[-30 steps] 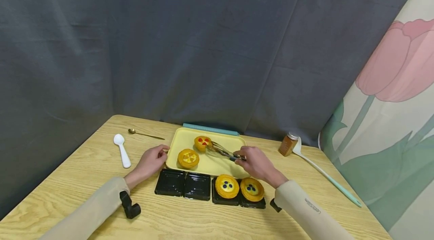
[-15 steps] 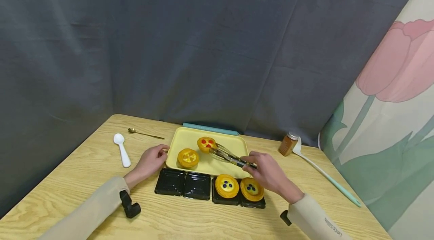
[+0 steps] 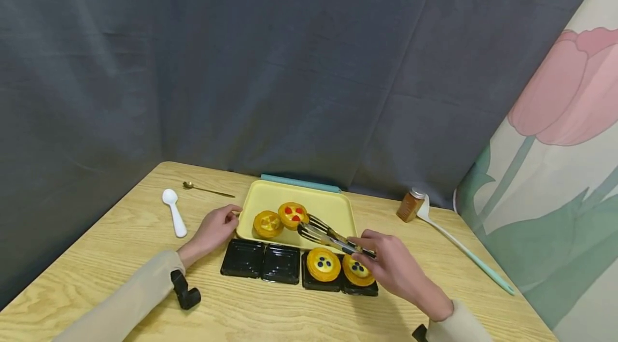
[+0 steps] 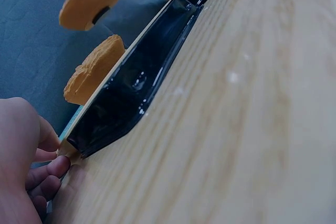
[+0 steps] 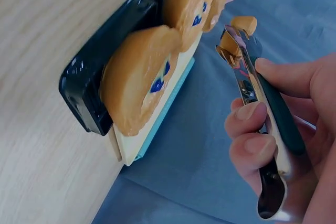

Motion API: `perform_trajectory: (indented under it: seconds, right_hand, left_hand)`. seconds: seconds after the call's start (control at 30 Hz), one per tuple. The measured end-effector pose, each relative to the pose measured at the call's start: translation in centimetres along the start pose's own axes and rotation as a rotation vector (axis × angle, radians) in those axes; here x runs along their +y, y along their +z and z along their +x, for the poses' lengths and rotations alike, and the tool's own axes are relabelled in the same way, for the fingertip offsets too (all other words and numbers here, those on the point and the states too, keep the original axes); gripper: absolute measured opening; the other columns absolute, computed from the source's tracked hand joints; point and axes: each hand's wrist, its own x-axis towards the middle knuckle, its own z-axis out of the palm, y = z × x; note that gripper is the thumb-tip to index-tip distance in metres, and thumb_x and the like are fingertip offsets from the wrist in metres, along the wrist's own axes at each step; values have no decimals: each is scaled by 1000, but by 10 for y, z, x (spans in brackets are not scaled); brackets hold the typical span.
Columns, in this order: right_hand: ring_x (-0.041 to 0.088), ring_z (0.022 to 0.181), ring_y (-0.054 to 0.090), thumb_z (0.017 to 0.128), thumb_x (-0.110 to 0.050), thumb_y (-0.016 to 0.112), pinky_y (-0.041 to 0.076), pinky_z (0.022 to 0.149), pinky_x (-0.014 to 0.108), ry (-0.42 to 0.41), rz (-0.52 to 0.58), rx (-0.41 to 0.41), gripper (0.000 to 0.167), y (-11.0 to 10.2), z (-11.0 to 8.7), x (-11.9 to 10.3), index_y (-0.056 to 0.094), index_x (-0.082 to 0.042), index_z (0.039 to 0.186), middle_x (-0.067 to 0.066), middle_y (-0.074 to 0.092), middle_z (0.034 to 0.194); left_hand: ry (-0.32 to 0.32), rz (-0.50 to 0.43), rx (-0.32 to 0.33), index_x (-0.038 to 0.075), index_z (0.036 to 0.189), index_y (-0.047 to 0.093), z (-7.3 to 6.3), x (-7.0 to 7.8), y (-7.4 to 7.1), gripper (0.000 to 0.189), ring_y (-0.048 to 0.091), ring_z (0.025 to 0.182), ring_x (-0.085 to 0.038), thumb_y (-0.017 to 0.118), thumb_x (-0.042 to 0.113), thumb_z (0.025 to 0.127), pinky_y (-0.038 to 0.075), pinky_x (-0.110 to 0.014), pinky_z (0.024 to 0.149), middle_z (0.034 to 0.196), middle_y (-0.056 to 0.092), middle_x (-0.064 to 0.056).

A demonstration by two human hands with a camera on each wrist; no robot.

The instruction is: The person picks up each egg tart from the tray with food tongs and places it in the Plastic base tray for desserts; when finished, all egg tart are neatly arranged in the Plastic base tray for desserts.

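My right hand grips a pair of metal tongs with dark handle grips. Between the tong tips is a tart with red pieces on top, held above the yellow tray. In the left wrist view this tart hangs clear above the tray. A tart with yellow pieces sits on the tray's left part. My left hand pinches the tray's left rim between thumb and fingers. Along the tray's near side, two tarts with blue dots, one left and one right, sit in black plastic holders.
Two bare black holders, one on the left and one beside it, line the tray's front. A white spoon and a thin gold spoon lie at left. A brown jar and a long-handled ladle are at right.
My right hand has come nearer and to the right, lifting the red-topped tart off the tray in the tongs. My left hand stays at the tray's rim.
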Motion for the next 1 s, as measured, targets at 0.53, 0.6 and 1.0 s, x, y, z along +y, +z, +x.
perform_trajectory:
  seconds: [0.53,0.6,1.0]
  right_hand:
    - [-5,57,40,89,-11,76,40,52,20,-53,46,-63,27,-4,-17,-20,76,-10,117,-17,58,88]
    - [-5,59,43,89,-11,77,41,54,19,-66,36,-62,27,-5,-17,-22,76,-9,116,-16,60,91]
    - [-4,62,45,92,-16,74,43,57,20,-50,-2,-185,29,-8,-13,-30,75,-11,120,-14,62,94]
  left_hand:
    - [7,9,0,-6,124,65,0,0,0,33,52,72,-17,54,2,94,44,-36,71,85,62,-4]
    - [7,6,0,-6,124,64,0,0,0,33,52,72,-17,54,2,94,44,-36,70,85,62,-4]
    - [0,10,-4,-6,125,64,0,-1,-1,34,51,70,-17,53,2,94,44,-35,70,84,61,-4]
